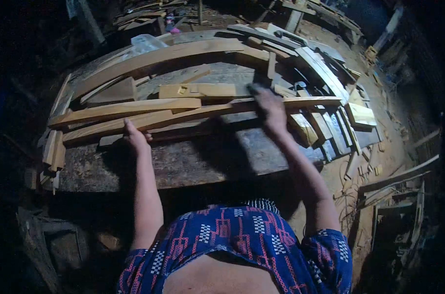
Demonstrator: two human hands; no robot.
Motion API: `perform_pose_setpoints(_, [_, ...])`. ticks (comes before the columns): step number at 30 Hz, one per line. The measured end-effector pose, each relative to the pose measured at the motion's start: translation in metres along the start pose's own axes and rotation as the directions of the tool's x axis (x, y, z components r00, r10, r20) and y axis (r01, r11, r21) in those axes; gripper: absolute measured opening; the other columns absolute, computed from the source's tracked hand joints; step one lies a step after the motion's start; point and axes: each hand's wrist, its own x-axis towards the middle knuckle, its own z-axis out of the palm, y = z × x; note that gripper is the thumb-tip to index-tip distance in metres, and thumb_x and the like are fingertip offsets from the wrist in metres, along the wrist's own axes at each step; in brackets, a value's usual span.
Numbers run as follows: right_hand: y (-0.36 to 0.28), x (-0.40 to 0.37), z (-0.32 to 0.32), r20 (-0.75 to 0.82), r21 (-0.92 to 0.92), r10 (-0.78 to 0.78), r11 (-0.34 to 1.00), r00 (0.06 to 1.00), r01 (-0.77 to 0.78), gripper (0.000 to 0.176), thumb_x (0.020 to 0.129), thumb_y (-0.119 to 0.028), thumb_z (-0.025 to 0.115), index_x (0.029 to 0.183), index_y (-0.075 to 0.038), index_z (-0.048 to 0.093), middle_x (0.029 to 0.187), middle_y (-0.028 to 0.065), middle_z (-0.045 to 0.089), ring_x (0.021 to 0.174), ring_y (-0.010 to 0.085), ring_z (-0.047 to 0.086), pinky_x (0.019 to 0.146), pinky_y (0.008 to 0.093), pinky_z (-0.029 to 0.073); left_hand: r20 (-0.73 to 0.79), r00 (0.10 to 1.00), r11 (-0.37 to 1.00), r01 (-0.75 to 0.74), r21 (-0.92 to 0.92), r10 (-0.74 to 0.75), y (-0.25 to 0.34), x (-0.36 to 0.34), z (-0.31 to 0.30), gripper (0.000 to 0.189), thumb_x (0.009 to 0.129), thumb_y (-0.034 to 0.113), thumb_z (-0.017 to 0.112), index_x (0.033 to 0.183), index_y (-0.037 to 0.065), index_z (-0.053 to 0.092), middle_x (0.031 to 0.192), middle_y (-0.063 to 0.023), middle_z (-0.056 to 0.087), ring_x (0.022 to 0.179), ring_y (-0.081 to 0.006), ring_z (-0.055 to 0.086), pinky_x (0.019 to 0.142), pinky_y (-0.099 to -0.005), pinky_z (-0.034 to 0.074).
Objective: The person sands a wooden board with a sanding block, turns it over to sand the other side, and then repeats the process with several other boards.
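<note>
A long, slightly curved wooden piece [212, 110] lies across the workbench [193, 161]. My left hand [136, 137] is closed round its left part, with the thumb on top and fingers at the near edge. My right hand [270, 107] lies over its right part, the fingers reaching across to the far side; they are dark and blurred. Just behind is another long wooden strip [134, 107]. Beyond that sits a block with a small square cut [208, 90].
A long curved board [159, 56] and a clear plastic bag [146, 44] are at the back. Pale boards [325, 73] and short offcuts [306, 128] crowd the right side. More wood stands stacked at the bench's left end [54, 149]. A wooden frame [399, 206] is at lower right.
</note>
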Motion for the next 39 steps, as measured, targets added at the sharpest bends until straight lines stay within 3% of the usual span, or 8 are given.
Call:
perform_pose_setpoints(5, [0.118, -0.053, -0.107, -0.294, -0.643, 0.307, 0.637, 0.905, -0.425, 0.064, 0.062, -0.033, 0.063, 0.118, -0.008, 0.044, 0.125, 0.0019, 0.039, 0.111, 0.0181, 0.039, 0.085, 0.0349, 0.029, 0.047, 0.997, 0.998, 0.067, -0.014, -0.066, -0.011, 0.014, -0.004, 0.056, 0.075, 0.056, 0.044, 0.098, 0.006, 0.047, 0.064, -0.008, 0.051, 0.04, -0.0156, 0.045, 0.032, -0.023, 0.036])
perform_pose_setpoints(8, [0.135, -0.063, -0.106, -0.316, -0.669, 0.436, 0.527, 0.843, -0.524, 0.063, 0.063, -0.027, 0.06, 0.121, -0.012, 0.041, 0.129, 0.0009, 0.036, 0.117, 0.0184, 0.033, 0.09, 0.0369, 0.026, 0.04, 0.991, 0.991, 0.127, 0.046, -0.129, -0.016, 0.021, -0.008, 0.059, 0.073, 0.06, 0.044, 0.099, 0.007, 0.047, 0.071, -0.0065, 0.052, 0.047, -0.0138, 0.046, 0.034, -0.0225, 0.034])
perform_pose_setpoints(9, [0.094, -0.05, -0.105, -0.31, -0.329, 0.397, 0.808, 0.864, -0.489, 0.064, 0.06, -0.018, 0.061, 0.122, -0.016, 0.041, 0.127, 0.0036, 0.037, 0.117, 0.0212, 0.033, 0.092, 0.0371, 0.025, 0.051, 0.991, 0.992, 0.125, 0.009, -0.125, -0.016, 0.021, -0.008, 0.058, 0.073, 0.06, 0.045, 0.097, 0.007, 0.048, 0.069, -0.0066, 0.052, 0.046, -0.0144, 0.046, 0.033, -0.0232, 0.034])
perform_pose_setpoints(18, [-0.013, -0.025, -0.048, 0.16, -0.384, 0.05, 0.923, 0.986, 0.015, 0.057, 0.066, -0.007, 0.048, 0.122, -0.015, 0.038, 0.128, 0.0084, 0.033, 0.12, 0.0231, 0.028, 0.098, 0.0412, 0.019, 0.02, 0.997, 0.996, 0.079, -0.045, -0.078, -0.013, 0.019, -0.005, 0.054, 0.073, 0.058, 0.045, 0.086, 0.006, 0.051, 0.063, -0.0063, 0.051, 0.04, -0.0136, 0.043, 0.032, -0.0236, 0.033])
perform_pose_setpoints(20, [0.051, -0.034, -0.06, -0.198, -0.209, -0.004, 0.977, 0.98, -0.038, 0.043, 0.066, -0.006, 0.051, 0.108, -0.013, 0.053, 0.109, 0.0082, 0.052, 0.104, 0.0235, 0.047, 0.09, 0.0354, 0.031, -0.065, 0.996, 0.997, 0.063, 0.037, -0.061, -0.014, 0.019, -0.006, 0.055, 0.073, 0.059, 0.044, 0.087, 0.006, 0.051, 0.063, -0.0065, 0.051, 0.041, -0.0135, 0.043, 0.031, -0.0238, 0.033])
perform_pose_setpoints(24, [0.23, -0.077, -0.118, -0.248, -0.536, 0.212, 0.783, 0.945, -0.316, 0.063, 0.061, -0.028, 0.063, 0.119, -0.016, 0.043, 0.121, 0.0034, 0.043, 0.114, 0.0187, 0.036, 0.088, 0.0352, 0.03, 0.064, 0.996, 0.998, 0.069, -0.014, -0.068, -0.013, 0.018, -0.009, 0.051, 0.075, 0.055, 0.043, 0.084, 0.005, 0.049, 0.059, -0.0057, 0.05, 0.037, -0.0143, 0.042, 0.031, -0.024, 0.032])
perform_pose_setpoints(28, [0.2, -0.061, -0.162, -0.319, -0.691, 0.57, 0.407, 0.757, -0.598, 0.061, 0.064, -0.034, 0.06, 0.12, -0.018, 0.041, 0.128, 0.0006, 0.036, 0.118, 0.0176, 0.032, 0.093, 0.0385, 0.024, -0.002, 1.0, 0.996, -0.018, -0.092, 0.018, -0.021, 0.027, -0.007, 0.046, 0.076, 0.051, 0.044, 0.083, 0.006, 0.049, 0.057, -0.0048, 0.05, 0.034, -0.0138, 0.041, 0.029, -0.0239, 0.029])
perform_pose_setpoints(39, [0.183, -0.11, -0.168, -0.297, -0.663, 0.645, 0.391, 0.704, -0.639, 0.044, 0.074, -0.036, 0.049, 0.114, -0.017, 0.047, 0.124, 0.004, 0.041, 0.113, 0.0167, 0.038, 0.091, 0.0407, 0.027, 0.138, 0.986, 0.922, 0.135, -0.362, -0.091, -0.014, 0.027, -0.015, 0.024, 0.073, 0.039, 0.049, 0.077, 0.015, 0.048, 0.086, -0.0027, 0.05, 0.085, -0.02, 0.047, 0.073, -0.034, 0.038])
